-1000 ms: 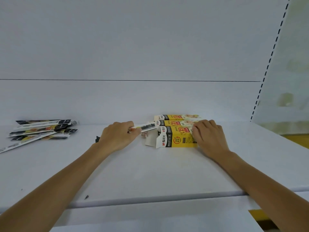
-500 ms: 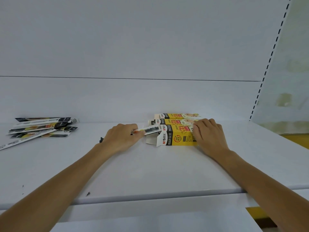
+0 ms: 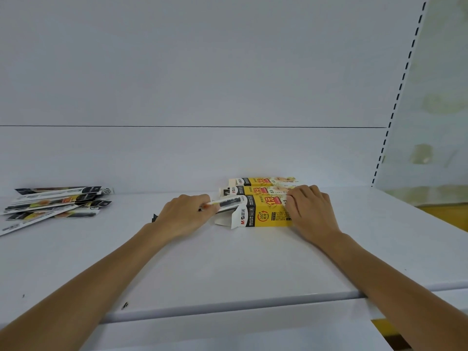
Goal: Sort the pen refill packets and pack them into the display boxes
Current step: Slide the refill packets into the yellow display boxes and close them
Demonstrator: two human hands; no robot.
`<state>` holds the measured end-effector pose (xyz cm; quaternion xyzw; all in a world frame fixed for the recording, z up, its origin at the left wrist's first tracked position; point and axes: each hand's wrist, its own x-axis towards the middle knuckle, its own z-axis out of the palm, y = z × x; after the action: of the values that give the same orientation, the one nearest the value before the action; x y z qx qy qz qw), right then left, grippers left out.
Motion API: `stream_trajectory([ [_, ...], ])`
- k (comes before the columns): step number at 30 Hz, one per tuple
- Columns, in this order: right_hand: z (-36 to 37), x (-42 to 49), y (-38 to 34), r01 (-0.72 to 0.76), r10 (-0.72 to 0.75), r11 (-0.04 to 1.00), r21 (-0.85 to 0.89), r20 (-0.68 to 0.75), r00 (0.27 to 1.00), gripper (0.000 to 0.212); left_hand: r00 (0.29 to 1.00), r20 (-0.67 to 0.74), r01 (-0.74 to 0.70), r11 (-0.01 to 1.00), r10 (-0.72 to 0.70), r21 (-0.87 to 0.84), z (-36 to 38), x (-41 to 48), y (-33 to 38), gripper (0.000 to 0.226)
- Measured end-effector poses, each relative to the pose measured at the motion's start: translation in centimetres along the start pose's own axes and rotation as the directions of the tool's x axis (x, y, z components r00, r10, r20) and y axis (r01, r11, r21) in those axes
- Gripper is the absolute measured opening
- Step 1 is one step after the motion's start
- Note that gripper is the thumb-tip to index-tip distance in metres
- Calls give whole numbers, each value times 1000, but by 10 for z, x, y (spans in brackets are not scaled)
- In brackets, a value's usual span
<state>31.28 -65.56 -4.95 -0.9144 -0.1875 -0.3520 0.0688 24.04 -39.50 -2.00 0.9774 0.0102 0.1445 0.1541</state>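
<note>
My left hand [image 3: 184,215] pinches one slim white-and-black pen refill packet [image 3: 226,202] between thumb and fingers, and its far end lies at the open, flapped left end of the nearest yellow cardboard display box [image 3: 266,216], which lies on its side on the white shelf [image 3: 228,269], nearer the back edge than the front. My right hand [image 3: 311,209] grips that box's right end, fingers curled over its top. Two more yellow display boxes [image 3: 255,190] lie just behind it towards the back edge, and a loose pile of black, white and yellow refill packets [image 3: 55,202] sits well apart near the shelf's left edge
</note>
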Motion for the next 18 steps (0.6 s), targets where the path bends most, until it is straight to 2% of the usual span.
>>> stream_trajectory([
  [8,-2,0,-2,-3,3,1000,10,-3,1000,63,999,3,52,998,-52,-45,-8,-2,-10,40],
  [18,-1,-1,-2,-4,4,1000,21,-4,1000,58,1000,13,2,999,-1,-37,-5,-2,1,37],
])
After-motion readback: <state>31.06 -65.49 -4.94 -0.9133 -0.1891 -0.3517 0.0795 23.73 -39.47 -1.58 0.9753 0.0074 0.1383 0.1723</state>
